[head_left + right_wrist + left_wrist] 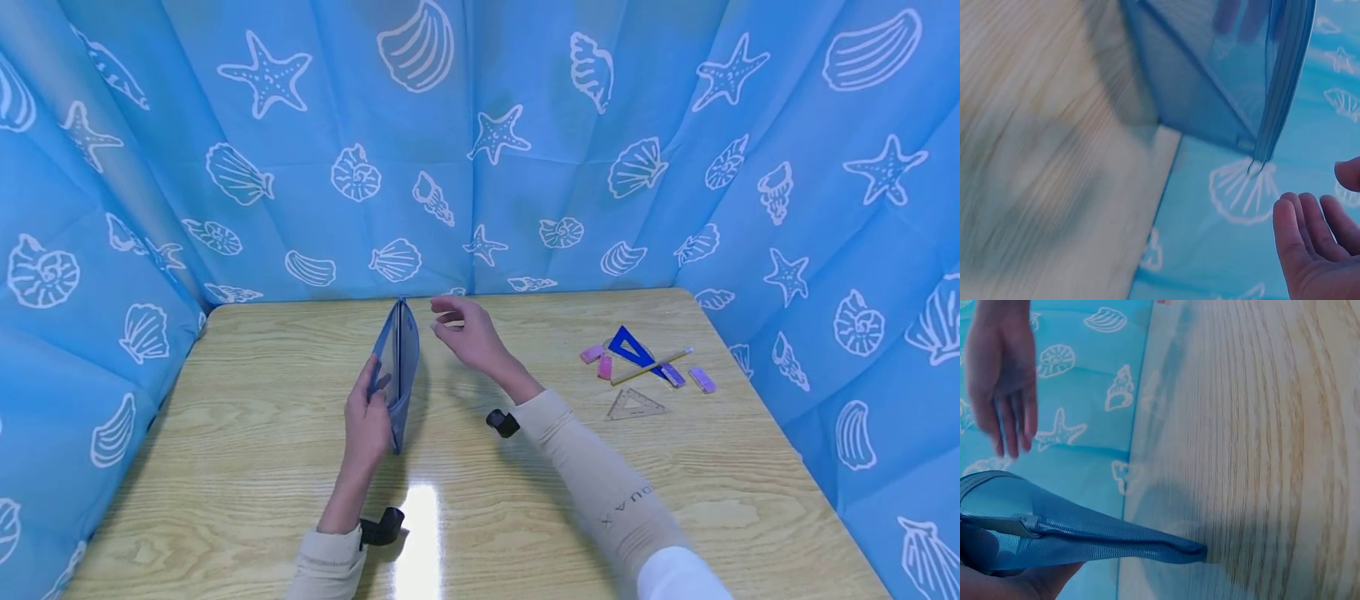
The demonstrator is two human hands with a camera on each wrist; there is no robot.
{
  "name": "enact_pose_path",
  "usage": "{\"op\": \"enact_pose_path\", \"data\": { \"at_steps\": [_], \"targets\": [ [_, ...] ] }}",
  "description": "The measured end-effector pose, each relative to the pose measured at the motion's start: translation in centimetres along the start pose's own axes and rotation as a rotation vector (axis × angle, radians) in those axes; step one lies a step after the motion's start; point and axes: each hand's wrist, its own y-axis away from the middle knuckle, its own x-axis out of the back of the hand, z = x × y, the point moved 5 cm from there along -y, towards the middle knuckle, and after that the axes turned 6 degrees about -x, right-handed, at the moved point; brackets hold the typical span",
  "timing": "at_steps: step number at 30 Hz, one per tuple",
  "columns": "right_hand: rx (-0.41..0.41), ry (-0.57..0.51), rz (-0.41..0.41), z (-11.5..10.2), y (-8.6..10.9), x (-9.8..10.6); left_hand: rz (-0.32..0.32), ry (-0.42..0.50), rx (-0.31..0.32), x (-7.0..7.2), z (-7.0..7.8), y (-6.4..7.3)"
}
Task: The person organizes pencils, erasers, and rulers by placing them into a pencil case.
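A flat blue mesh pouch [408, 354], likely light and pliant, is being aptly edge-pinched at eight o'clock by the left hand [367, 422], the right hand [474, 333] held loosely bent.

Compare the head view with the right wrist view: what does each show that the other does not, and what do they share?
Only the head view shows the pencil, the blue triangle, the clear triangle, the small pink and purple blocks and the beige sleeves.

Only the right wrist view makes out thin dark strands at a corner of the blue pouch.

Both show that pouch, the right hand, at least fingers of the left hand, the table and the shell-patterned curtain.
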Motion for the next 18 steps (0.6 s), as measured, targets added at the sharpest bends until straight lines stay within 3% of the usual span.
{"op": "enact_pose_path", "data": {
  "at_steps": [7, 12, 18],
  "targets": [
    [-0.026, 0.026, 0.029, 2.7, 1.4, 3.7, -0.022, 0.054, -0.002, 0.3, -0.3, -0.2],
    [-0.063, 0.052, 0.066, 3.6, 3.1, 6.6, 0.043, 0.097, -0.058, 0.8, -0.4, -0.1],
    [-0.109, 0.087, 0.108, 7.0, 4.5, 9.5, 0.099, 0.105, -0.085, 1.2, -0.4, 0.3]
  ]
}}
